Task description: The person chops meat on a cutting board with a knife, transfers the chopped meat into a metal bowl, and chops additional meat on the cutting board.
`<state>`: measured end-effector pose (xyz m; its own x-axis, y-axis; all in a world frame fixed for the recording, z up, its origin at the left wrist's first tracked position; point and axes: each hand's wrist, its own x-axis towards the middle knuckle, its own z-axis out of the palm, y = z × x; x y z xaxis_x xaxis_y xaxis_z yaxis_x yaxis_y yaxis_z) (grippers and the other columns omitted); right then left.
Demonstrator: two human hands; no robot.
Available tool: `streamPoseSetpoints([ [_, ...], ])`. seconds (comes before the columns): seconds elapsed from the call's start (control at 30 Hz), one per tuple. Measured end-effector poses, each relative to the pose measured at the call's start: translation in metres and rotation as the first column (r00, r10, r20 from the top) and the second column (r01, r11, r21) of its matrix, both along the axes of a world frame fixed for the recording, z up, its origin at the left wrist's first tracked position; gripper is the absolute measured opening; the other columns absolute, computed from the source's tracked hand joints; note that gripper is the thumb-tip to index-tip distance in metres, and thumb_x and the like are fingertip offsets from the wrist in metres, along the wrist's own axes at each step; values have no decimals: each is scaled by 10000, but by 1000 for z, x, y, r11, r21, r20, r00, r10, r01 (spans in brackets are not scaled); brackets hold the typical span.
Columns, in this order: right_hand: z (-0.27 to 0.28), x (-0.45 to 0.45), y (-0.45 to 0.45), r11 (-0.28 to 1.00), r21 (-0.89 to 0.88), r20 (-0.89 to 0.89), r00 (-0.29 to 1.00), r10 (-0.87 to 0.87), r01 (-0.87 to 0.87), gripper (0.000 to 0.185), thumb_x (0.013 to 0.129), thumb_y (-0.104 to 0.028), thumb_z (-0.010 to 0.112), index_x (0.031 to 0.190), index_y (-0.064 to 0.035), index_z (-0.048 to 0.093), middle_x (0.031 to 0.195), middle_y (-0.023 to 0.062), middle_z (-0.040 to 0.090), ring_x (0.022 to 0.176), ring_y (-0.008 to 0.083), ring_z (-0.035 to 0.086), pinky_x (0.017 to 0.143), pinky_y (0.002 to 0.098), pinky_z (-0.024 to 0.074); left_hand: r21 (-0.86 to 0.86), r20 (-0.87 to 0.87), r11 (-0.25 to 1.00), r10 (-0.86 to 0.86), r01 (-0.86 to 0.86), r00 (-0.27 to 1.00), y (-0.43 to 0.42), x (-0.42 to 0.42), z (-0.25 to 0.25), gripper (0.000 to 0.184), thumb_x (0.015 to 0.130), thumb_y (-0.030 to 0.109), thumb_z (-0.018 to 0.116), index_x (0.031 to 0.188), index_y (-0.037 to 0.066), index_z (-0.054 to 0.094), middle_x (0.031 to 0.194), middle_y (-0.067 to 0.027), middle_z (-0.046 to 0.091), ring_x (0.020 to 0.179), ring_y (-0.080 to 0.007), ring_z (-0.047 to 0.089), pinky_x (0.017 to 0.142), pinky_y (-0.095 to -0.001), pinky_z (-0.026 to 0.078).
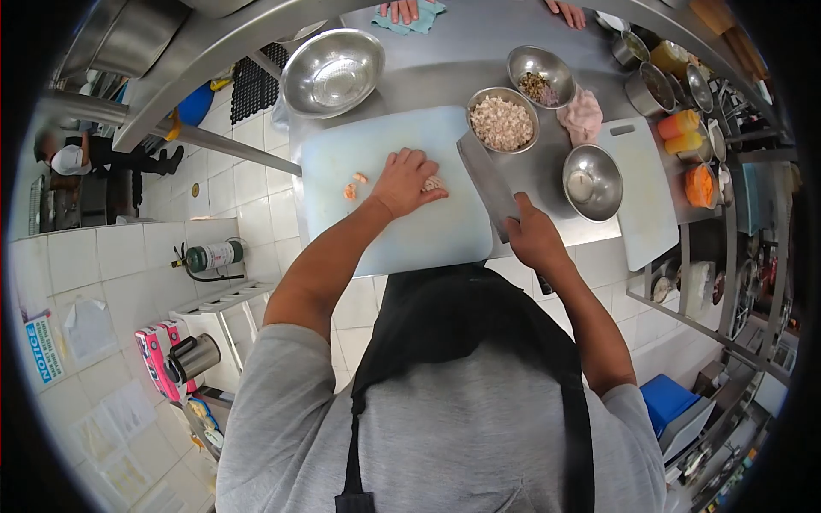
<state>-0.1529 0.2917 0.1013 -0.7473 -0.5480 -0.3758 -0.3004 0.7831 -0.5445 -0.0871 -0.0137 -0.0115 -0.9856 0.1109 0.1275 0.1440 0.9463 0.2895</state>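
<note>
My left hand (409, 184) lies on the white cutting board (385, 244), its fingers curled and thumb out around some pale chopped pieces (433, 183). The palm hides part of them. A few small orange-pink pieces (350, 191) sit on the board to the left of that hand. In my right hand (537, 235) is a large kitchen knife (487, 179), gripped at the handle. Its broad blade lies along the board's right edge, pointing away from me. Just beyond the tip stands a metal bowl full of pale diced pieces (500, 122).
A large metal bowl (333, 73) stands at the back left. Right of the board are a bowl with chopped mix (540, 77), a pink cloth (581, 115), a small bowl (593, 184) and another cutting board (643, 197). Another person's hand (399, 10) rests on a teal cloth (410, 19) opposite.
</note>
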Motion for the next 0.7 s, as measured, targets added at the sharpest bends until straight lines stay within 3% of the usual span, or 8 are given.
streamPoseSetpoints([
  [0.23, -25, -2, -4, 997, -51, 11, 999, 50, -50, 466, 1021, -157, 635, 1399, 62, 471, 1111, 375, 721, 1060, 545, 704, 935, 617, 532, 79, 53, 890, 446, -449, 894, 47, 23, -5, 556, 907, 531, 823, 1224, 96, 684, 1228, -127, 590, 1174, -361, 535, 1000, -529, 433],
  [0.43, -33, 18, -17, 998, -20, 98, 993, 69, -68, 427, 994, -114, 605, 1352, 69, 461, 1126, 365, 696, 1051, 545, 699, 955, 606, 549, 109, -2, 888, 450, -447, 893, 54, 56, 18, 970, 787, 551, 925, 1537, 75, 536, 1454, -190, 521, 1341, -417, 491, 1114, -546, 408],
  [0.53, -35, 29, -21, 999, -16, 30, 999, 39, -38, 401, 984, -83, 567, 1336, 71, 455, 1139, 367, 677, 1043, 555, 697, 952, 604, 558, 105, 43, 908, 403, -405, 914, 35, 79, 16, 1092, 759, 539, 952, 1615, 62, 471, 1558, -210, 463, 1427, -425, 446, 1185, -554, 370],
  [0.7, -35, 41, -32, 1000, -6, -17, 1000, -10, 10, 363, 957, -38, 523, 1298, 70, 462, 1138, 365, 670, 1045, 559, 696, 960, 602, 562, 252, -72, 933, 285, -259, 956, 8, 79, 12, 996, 815, 494, 922, 1591, 36, 498, 1527, -222, 509, 1412, -422, 468, 1164, -570, 387],
])
